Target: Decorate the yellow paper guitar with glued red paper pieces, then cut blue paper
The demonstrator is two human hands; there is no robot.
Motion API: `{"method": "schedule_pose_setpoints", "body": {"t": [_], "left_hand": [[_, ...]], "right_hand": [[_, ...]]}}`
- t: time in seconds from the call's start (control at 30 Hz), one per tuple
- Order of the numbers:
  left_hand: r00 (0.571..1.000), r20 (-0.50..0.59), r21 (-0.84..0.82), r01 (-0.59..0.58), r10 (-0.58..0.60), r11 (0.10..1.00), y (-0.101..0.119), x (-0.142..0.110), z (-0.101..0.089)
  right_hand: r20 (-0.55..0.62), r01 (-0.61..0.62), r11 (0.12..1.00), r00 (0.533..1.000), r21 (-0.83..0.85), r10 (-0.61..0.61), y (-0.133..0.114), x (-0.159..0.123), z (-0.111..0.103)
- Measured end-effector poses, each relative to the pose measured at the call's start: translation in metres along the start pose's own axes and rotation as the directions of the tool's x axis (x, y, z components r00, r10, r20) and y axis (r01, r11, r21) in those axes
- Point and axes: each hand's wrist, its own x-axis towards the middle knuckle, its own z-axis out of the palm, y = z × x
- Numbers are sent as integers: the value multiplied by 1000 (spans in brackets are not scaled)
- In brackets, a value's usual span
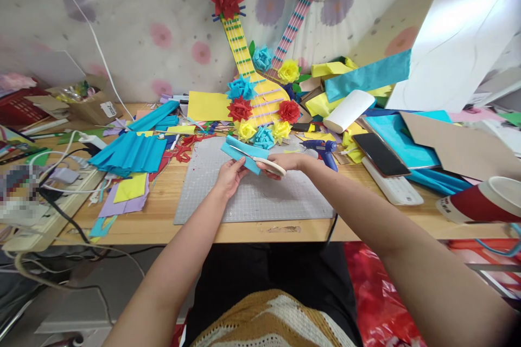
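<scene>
Above the grey cutting mat point(203, 195), my left hand point(233, 173) pinches a strip of blue crepe paper point(244, 147) at its lower left edge. My right hand point(280, 162) is closed round the pale handles of a pair of scissors point(272, 168). The blades lie across the blue paper, pointing up and to the left; whether they are cutting through it I cannot tell. Just behind the paper stands a yellow paper guitar point(266, 96) with strings, trimmed with red, blue and yellow paper flowers.
A blue glue gun point(323, 150) lies right of the mat. Further right are a phone point(380, 154), a white power bank point(393, 181) and a red-and-white paper cup point(484, 200). Folded blue crepe paper point(130, 152) and a power strip point(52, 211) with cables occupy the left.
</scene>
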Motion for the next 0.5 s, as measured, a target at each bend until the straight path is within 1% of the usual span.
{"method": "schedule_pose_setpoints", "body": {"t": [0.23, 0.5], "left_hand": [[1000, -4, -25, 6, -6, 1000, 2, -1, 2], [1000, -12, -30, 14, -15, 999, 3, -1, 2]], "right_hand": [[-21, 20, 1000, 1000, 21, -19, 2, 2, 2], [-42, 42, 999, 998, -15, -43, 3, 3, 4]]}}
